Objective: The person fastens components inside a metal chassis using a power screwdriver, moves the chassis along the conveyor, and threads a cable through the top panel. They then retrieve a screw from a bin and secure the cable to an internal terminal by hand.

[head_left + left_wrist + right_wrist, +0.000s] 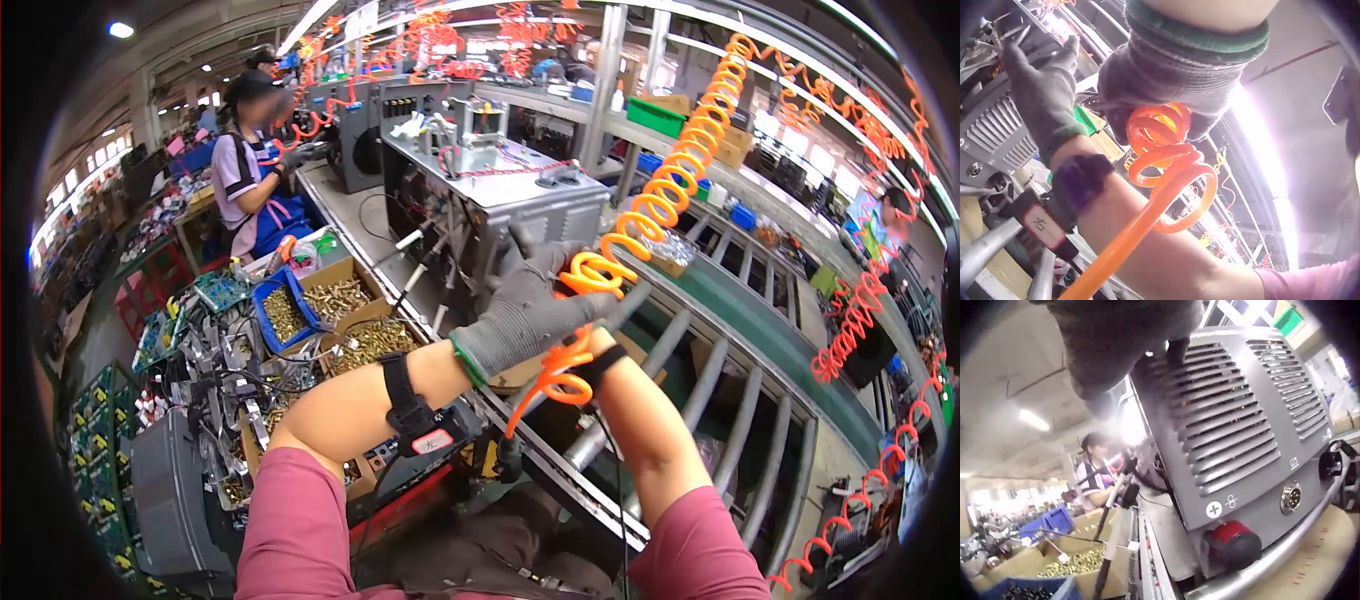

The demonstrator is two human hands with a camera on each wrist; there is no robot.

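Note:
The gloved left hand point(515, 325) grips an orange coiled hose point(668, 195), its loops passing through the curled fingers. From below, the left wrist view shows that glove point(1172, 72) round the coil point(1160, 128). Beyond it the right hand point(1044, 94) has its fingers extended and spread, holding nothing; in the head view the left hand partly covers it point(545, 258). A grey metal machine point(540, 190) with louvred sides stands just past the hands. In the right wrist view the right glove point(1129, 344) is close to the louvred panel point(1229, 419); whether it touches is unclear.
Metal rollers point(690, 375) run along the right. At left are a blue bin point(285, 310) and cardboard boxes of brass-coloured parts point(375, 345), beside circuit boards point(222, 290). A person in blue overalls point(250, 185) is at the back left. More orange coils hang overhead.

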